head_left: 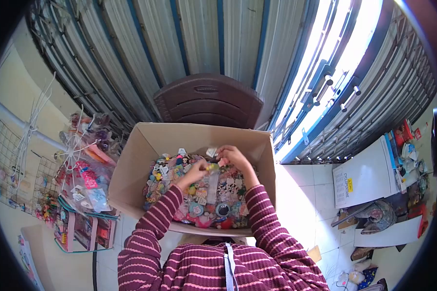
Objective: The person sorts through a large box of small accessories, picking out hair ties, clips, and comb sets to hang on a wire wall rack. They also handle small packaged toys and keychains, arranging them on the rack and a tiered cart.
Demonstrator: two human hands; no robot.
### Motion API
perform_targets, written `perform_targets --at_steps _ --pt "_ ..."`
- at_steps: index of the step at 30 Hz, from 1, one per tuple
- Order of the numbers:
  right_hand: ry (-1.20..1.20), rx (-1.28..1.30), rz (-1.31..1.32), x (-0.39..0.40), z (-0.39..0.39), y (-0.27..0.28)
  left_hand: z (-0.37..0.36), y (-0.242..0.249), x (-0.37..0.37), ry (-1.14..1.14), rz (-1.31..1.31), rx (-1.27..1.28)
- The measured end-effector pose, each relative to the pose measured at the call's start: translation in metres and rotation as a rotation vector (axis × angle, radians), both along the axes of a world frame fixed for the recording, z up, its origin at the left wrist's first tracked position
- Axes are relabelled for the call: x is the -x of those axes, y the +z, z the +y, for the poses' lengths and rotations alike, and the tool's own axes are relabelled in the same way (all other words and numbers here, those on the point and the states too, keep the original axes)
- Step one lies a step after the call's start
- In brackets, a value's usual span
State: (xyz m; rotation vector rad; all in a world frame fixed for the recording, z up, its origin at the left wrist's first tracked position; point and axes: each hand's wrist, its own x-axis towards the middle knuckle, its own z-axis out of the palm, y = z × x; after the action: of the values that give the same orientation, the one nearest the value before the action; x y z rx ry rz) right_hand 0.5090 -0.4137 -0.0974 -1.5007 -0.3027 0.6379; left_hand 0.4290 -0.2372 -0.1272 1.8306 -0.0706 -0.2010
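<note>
An open cardboard box [124, 190] in front of me holds many small colourful trinkets [199, 196], some in clear packaging. Over the middle of the pile, my left hand [194, 173] has its fingers closed at a small yellow item [211, 168]. Just to the right, my right hand [233, 157] is closed on a small pink item [223, 162], close to the box's far side. A small white piece [211, 152] lies beside the right fingertips. Both hands are inside the box, a little apart.
Behind the box stands a brown plastic chair [209, 102] before a metal shutter [199, 39]. Bagged goods [90, 169] hang from a rack at the left. On the right are a white carton [361, 179] and a cluttered shelf [408, 155].
</note>
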Motion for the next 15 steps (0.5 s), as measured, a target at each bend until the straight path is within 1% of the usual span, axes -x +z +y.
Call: perform_targets --at_steps 1,2,3,4,5,6,7,8,9,10,11,13,14,15 --pt "0.014 -0.152 0.067 0.009 -0.001 0.033 0.006 0.032 0.005 0.056 -0.066 0.102" --pt "0.03 -0.28 0.066 0.011 0.002 0.045 0.008 0.064 0.017 0.068 -0.076 0.094" --pt "0.053 -0.408 0.065 0.012 0.005 0.056 0.007 0.099 0.031 0.232 -0.119 0.355" --pt "0.103 -0.46 0.059 0.018 0.006 0.073 0.008 0.128 0.046 0.396 -0.171 0.617" --pt "0.091 -0.485 0.062 0.024 0.01 0.085 0.011 0.152 0.064 0.419 -0.196 0.609" --pt "0.11 -0.51 0.04 0.03 0.015 0.092 0.015 0.17 0.087 0.471 -0.228 0.893" --pt "0.135 -0.537 0.021 0.037 0.022 0.098 0.025 0.178 0.106 0.516 -0.27 1.176" --pt "0.187 -0.48 0.002 0.047 0.028 0.107 0.04 0.176 0.123 0.551 -0.309 1.165" --pt "0.242 -0.42 -0.019 0.06 0.033 0.119 0.053 0.172 0.143 0.693 -0.389 1.249" --pt "0.305 -0.323 -0.093 0.074 0.039 0.133 0.066 0.165 0.164 0.836 -0.473 1.333" --pt "0.368 -0.227 -0.17 0.09 0.045 0.147 0.084 0.154 0.186 0.878 -0.514 1.327" --pt "0.457 -0.206 -0.302 0.121 0.061 0.158 0.127 0.134 0.235 0.961 -0.618 1.298" --pt "0.49 -0.18 -0.235 0.139 0.065 0.163 0.141 0.129 0.26 0.999 -0.664 1.286" --pt "0.526 -0.15 -0.169 0.156 0.07 0.164 0.153 0.126 0.285 1.116 -0.696 1.236"
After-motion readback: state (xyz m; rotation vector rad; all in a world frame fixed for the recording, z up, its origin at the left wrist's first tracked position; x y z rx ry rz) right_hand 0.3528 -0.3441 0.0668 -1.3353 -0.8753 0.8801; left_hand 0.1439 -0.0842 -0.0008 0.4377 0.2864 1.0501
